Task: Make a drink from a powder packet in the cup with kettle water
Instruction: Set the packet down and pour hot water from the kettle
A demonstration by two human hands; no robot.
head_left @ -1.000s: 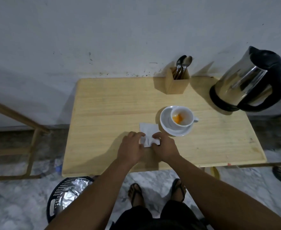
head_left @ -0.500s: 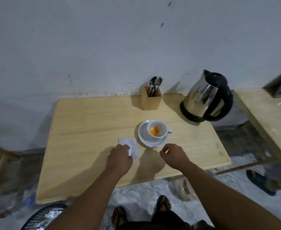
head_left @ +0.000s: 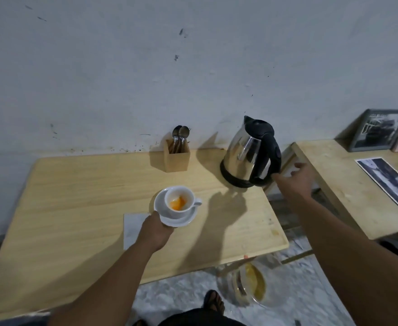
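A white cup (head_left: 178,199) with orange powder (head_left: 178,204) in its bottom stands on a white saucer (head_left: 182,221) in the middle of the wooden table (head_left: 75,196). My left hand (head_left: 155,231) grips the saucer's near left rim, its fingertips hidden. A flat white paper piece (head_left: 132,225) lies just left of that hand. The steel kettle (head_left: 245,158) with black lid and handle sits on its base at the table's back right. My right hand (head_left: 294,182) is stretched out with fingers apart, just right of the kettle's handle; whether it touches the handle is unclear.
A wooden holder with spoons (head_left: 176,158) stands at the back against the wall. A second wooden table (head_left: 348,184) to the right carries a photo print (head_left: 391,182) and framed pictures (head_left: 379,132). A glass jar (head_left: 249,285) sits on the floor under the table's right corner.
My right hand has left the table's front and swung right and back to the kettle. My left hand has shifted from the paper to the saucer's rim. The view has turned right.
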